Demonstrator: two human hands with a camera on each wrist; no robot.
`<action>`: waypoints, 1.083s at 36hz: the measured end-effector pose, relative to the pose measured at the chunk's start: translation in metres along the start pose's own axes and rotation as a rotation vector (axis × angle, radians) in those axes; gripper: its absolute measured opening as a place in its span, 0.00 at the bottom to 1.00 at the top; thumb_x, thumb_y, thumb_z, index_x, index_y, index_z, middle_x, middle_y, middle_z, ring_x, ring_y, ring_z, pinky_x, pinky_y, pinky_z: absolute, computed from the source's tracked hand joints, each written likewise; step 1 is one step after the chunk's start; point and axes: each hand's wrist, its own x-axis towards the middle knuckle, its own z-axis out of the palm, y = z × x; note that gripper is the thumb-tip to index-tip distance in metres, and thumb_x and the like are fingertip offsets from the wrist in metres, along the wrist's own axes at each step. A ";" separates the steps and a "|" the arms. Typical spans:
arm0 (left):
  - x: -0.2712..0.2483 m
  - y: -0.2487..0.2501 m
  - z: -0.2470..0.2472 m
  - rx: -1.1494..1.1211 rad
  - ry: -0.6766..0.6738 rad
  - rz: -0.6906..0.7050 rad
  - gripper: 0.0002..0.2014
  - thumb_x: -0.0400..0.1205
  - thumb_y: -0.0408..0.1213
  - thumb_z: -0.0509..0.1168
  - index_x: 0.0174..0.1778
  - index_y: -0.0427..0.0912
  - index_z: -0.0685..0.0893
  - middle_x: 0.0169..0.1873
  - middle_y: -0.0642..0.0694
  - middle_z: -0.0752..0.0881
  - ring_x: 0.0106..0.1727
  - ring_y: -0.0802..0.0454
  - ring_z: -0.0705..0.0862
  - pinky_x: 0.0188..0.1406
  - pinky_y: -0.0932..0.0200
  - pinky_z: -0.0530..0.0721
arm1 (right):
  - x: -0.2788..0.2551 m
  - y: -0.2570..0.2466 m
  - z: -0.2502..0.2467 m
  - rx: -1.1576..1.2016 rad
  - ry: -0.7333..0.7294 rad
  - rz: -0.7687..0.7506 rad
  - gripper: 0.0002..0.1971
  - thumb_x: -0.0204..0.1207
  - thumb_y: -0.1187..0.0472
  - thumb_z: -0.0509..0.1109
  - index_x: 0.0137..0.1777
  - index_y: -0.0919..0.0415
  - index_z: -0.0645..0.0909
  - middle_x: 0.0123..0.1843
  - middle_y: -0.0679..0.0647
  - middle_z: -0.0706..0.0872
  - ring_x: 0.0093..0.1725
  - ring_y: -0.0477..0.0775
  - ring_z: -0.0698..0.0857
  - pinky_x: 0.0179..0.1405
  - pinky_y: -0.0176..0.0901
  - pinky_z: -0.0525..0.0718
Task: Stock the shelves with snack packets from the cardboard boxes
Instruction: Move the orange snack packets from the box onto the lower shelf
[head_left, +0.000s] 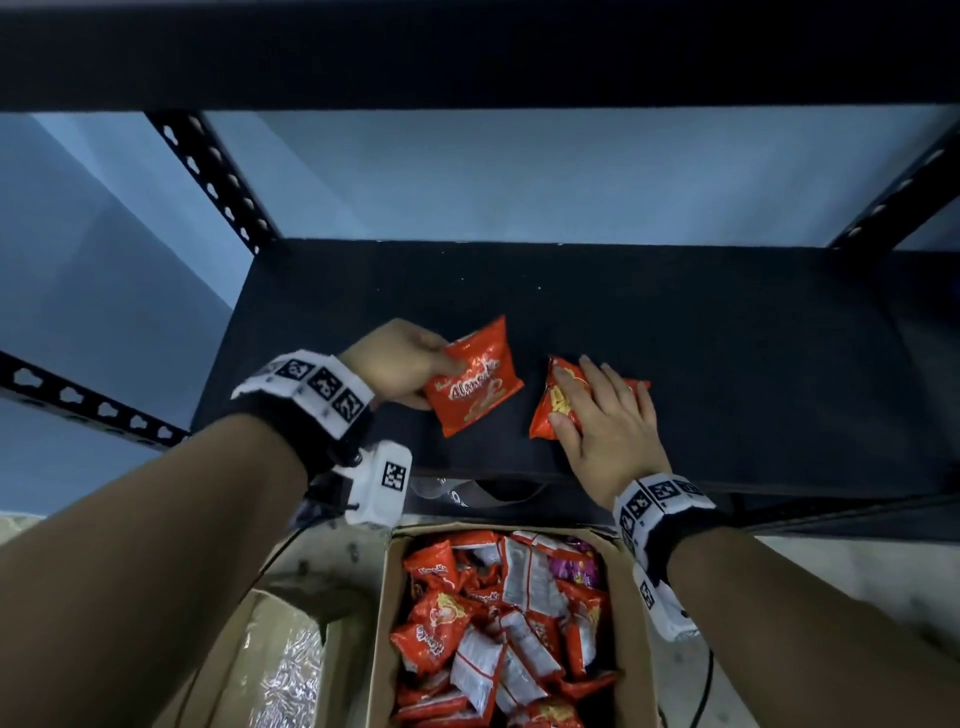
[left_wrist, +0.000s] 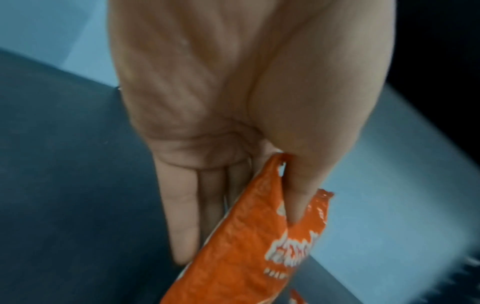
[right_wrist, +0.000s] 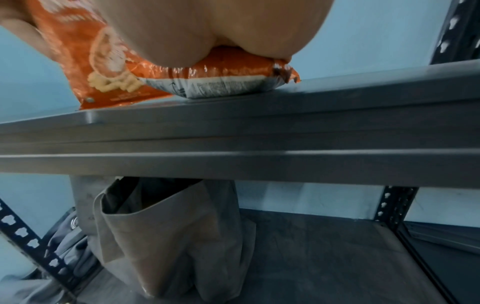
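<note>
Here, left hand (head_left: 400, 366) holds packet (head_left: 475, 382) (long axis diagonal).

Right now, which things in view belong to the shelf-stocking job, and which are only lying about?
Belong to the job:
- left hand, gripping one orange packet
- right hand, resting on a second packet
- shelf
- open cardboard box of packets

Lying about:
- grey cloth bag on the lower shelf
- second box with foil

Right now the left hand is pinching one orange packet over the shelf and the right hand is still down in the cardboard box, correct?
Not quite. The right hand is on the shelf, lying over a second orange packet, not in the cardboard box; the head view shows it. The left hand does pinch an orange packet.
</note>
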 end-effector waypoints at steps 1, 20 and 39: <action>0.007 -0.001 -0.002 -0.022 0.027 -0.025 0.05 0.80 0.37 0.76 0.51 0.45 0.91 0.46 0.43 0.94 0.51 0.46 0.93 0.57 0.43 0.91 | 0.000 0.000 0.000 0.000 0.001 -0.001 0.30 0.87 0.37 0.44 0.88 0.40 0.57 0.90 0.48 0.59 0.88 0.55 0.57 0.87 0.68 0.52; 0.045 -0.060 0.061 0.732 0.374 0.141 0.40 0.85 0.66 0.55 0.90 0.58 0.48 0.90 0.46 0.48 0.90 0.41 0.45 0.86 0.28 0.45 | -0.001 -0.007 -0.004 0.044 0.028 0.013 0.29 0.87 0.37 0.46 0.87 0.41 0.61 0.89 0.48 0.62 0.88 0.55 0.59 0.86 0.69 0.52; 0.018 -0.089 0.081 0.514 0.442 0.065 0.49 0.77 0.74 0.56 0.90 0.60 0.42 0.90 0.44 0.40 0.89 0.45 0.35 0.85 0.31 0.37 | 0.009 0.021 -0.037 0.164 0.080 0.362 0.44 0.65 0.15 0.61 0.61 0.55 0.73 0.59 0.55 0.78 0.54 0.62 0.84 0.45 0.59 0.88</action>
